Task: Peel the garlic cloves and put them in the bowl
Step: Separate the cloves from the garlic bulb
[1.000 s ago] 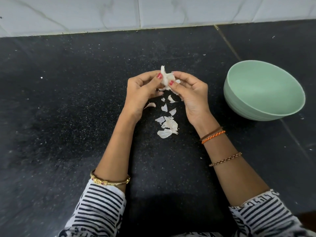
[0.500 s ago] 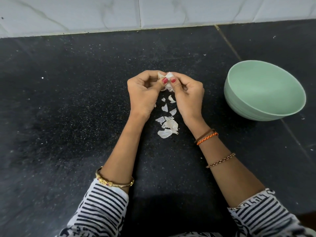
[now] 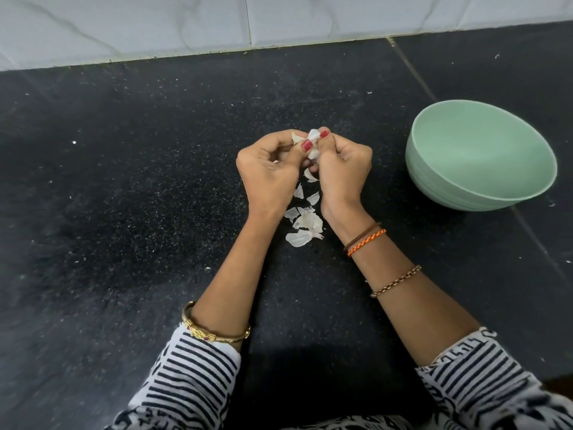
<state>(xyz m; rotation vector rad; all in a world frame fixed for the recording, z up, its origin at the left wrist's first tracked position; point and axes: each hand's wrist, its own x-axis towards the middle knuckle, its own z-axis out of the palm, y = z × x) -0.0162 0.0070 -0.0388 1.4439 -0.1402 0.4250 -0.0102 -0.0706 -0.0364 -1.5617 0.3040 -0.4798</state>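
A white garlic piece (image 3: pixel 313 143) with papery skin sits pinched between both hands above the black counter. My left hand (image 3: pixel 269 169) curls its fingers round it from the left, thumb pressed on the skin. My right hand (image 3: pixel 342 170) grips it from the right, fingers curled tight. Most of the garlic is hidden by the fingers. A pale green bowl (image 3: pixel 440 181) stands to the right of my hands, and nothing shows inside it.
Several loose white garlic skins (image 3: pixel 305 225) lie on the black speckled counter (image 3: pixel 124 197) between my wrists. A white tiled wall (image 3: pixel 186 23) runs along the back. Small white flecks dot the counter.
Both hands have closed in tighter around the garlic and drawn slightly toward me. The upstanding flap of skin seen one second ago is now folded down between the fingers.
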